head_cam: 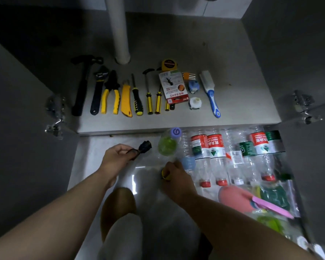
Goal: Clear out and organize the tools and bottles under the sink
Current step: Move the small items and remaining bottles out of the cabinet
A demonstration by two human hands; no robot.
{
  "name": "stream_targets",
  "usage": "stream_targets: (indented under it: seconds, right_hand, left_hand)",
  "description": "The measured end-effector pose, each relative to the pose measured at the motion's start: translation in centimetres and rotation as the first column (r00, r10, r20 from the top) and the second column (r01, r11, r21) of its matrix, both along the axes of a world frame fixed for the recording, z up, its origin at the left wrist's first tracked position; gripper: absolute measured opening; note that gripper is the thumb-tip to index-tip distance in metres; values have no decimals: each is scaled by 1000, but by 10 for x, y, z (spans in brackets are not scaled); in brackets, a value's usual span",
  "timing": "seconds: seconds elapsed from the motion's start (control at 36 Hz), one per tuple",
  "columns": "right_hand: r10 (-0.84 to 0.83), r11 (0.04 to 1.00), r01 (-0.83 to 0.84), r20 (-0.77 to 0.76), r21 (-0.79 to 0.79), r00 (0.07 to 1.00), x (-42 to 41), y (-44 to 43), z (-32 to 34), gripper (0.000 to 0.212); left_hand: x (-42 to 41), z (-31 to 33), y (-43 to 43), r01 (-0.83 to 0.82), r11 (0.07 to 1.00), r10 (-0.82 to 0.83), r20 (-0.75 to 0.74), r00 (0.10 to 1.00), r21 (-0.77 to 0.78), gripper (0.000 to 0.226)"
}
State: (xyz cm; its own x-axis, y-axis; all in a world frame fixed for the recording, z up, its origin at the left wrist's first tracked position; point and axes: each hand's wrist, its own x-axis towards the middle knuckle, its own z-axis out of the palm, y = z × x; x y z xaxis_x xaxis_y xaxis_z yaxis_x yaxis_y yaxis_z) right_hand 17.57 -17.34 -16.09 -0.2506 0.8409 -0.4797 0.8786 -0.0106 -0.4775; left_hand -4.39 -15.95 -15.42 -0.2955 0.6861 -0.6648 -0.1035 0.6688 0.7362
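On the cabinet floor (223, 59) under the sink, tools lie in a row: a black hammer (82, 85), a wrench (98, 91), yellow pliers (111, 92), a yellow knife (126, 99), several screwdrivers (137, 98), a tape measure (168, 65), a red-and-white package (174, 87) and a blue-handled brush (211, 92). Several plastic bottles (216, 152) lie side by side on the floor in front. My left hand (116, 156) pinches a small black object (144, 147). My right hand (174, 177) grips a yellow-capped clear bottle (166, 174) lying beside a greenish bottle (168, 145).
A white drain pipe (119, 30) stands at the back of the cabinet. Door hinges (54, 113) (302, 107) flank the opening. A clear bag (270, 201) with pink and green cleaning items lies at the right. My knee (118, 205) is between my arms.
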Motion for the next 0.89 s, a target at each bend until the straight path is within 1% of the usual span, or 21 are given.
stream_targets:
  seconds: [0.11,0.19,0.25,0.31,0.36,0.44,0.47,0.53,0.58,0.67,0.75,0.81,0.89]
  right_hand:
    - [86,996,-86,17,-16,996,-12,-1,-12,17]
    - [83,996,-83,14,-10,996,-24,2,-18,22]
    - [58,998,-58,-21,-30,998,-33,6,-21,35]
    - [66,993,-69,-30,-93,997,-42,9,-21,52]
    - [151,981,-148,11,-127,988,-48,8,-22,63]
    - [174,979,-173,1,-104,985,-52,-1,-20,64]
    - [205,975,-204,-5,-87,979,-53,-3,-18,63]
    - [306,949,-304,7,-79,952,-54,-6,-16,65]
    - [381,922,-379,14,-79,924,-57,-3,-17,74]
    - [521,853,-514,102,-85,848,-63,8,-21,93]
    - [607,791,-607,242,-84,757,-70,16,-23,98]
    - [592,794,-603,323,-78,738,-74,18,-23,101]
    - [520,843,-529,391,-94,760,-78,20,-25,102]
  left_hand:
    - [-3,-18,5,-26,998,22,-81,996,-52,18]
    - [-8,-25,5,-27,998,20,-98,995,-65,18]
    - [-11,-27,5,-46,997,41,-93,995,-58,19]
    - [-12,-30,6,-61,996,55,-101,993,-63,20]
    - [-14,-35,4,-69,994,57,-136,989,-86,20]
    - [-18,-41,0,-72,990,47,-199,979,-121,16]
    - [-20,-43,-1,-75,989,45,-225,973,-130,15]
    - [-22,-45,-2,-87,985,41,-285,958,-150,11]
    - [-24,-45,-1,-108,979,46,-335,941,-171,8]
    - [-27,-48,-2,-131,971,48,-375,926,-198,12]
    - [-26,-52,-3,-92,972,1,-389,921,-216,12]
    - [-26,-54,-4,-46,975,-44,-396,917,-217,9]
    - [-22,-55,-3,11,982,-84,-379,922,-191,13]
